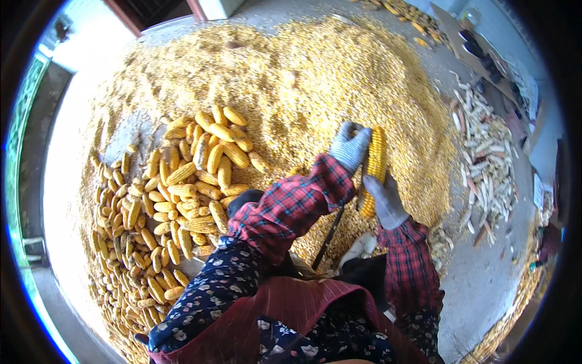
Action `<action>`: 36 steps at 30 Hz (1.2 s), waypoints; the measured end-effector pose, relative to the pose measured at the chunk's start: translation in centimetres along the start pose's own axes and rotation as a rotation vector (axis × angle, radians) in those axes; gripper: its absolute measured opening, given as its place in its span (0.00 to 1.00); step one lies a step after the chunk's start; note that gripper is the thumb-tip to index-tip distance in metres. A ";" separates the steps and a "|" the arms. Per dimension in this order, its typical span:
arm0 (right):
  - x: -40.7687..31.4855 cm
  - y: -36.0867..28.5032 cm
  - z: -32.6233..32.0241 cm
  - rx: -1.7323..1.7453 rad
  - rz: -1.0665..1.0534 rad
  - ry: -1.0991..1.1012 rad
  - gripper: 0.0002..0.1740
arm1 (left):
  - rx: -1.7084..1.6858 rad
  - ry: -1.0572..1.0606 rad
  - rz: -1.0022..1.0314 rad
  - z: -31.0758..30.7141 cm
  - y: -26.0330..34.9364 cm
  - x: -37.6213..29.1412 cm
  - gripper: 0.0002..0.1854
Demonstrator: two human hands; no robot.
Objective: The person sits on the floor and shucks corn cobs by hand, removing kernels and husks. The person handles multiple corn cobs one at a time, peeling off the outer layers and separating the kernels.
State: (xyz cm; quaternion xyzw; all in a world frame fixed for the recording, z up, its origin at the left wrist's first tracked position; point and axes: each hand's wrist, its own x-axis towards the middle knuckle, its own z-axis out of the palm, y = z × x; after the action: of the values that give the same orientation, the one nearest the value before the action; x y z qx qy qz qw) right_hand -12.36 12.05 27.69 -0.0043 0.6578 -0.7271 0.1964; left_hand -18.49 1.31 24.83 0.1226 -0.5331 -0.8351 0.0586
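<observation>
An ear of yellow corn (377,152) stands lengthwise before me, its kernels still in rows. My right hand (386,200), in a grey glove, grips its lower half. Beside the ear's upper end is my left hand (349,148), in a pale striped glove with the fingers curled; whether it holds anything is unclear. A narrow brownish edge of something shows behind the ear, mostly hidden. Below the hands, a dark rod (328,239) slants down between my legs. Loose corn kernels (313,91) spread in a broad heap beneath and beyond both hands.
Many whole corn ears (182,191) are piled at my left. Stripped cobs (489,159) lie on the concrete floor (473,277) at the right. A flat board (473,59) lies at the upper right, near more ears (411,18). A white shoe (359,249) rests among the kernels.
</observation>
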 end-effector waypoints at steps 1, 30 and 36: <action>-0.3 0.0 -0.3 -0.051 -0.005 -0.009 0.21 | 0.031 0.013 -0.007 0.1 0.2 -0.3 0.09; 0.4 0.4 -2.1 -0.483 -0.157 0.053 0.27 | 0.262 -0.199 -0.055 -0.7 1.1 0.5 0.05; -0.1 0.5 -1.9 -0.533 -0.109 0.043 0.27 | 0.294 -0.162 -0.084 -0.9 -0.6 0.7 0.05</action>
State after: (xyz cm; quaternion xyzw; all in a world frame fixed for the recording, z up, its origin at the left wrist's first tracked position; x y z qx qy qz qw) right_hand -12.65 13.86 26.96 -0.0758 0.8287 -0.5378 0.1350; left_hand -18.89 0.63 23.81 0.0841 -0.6469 -0.7570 -0.0381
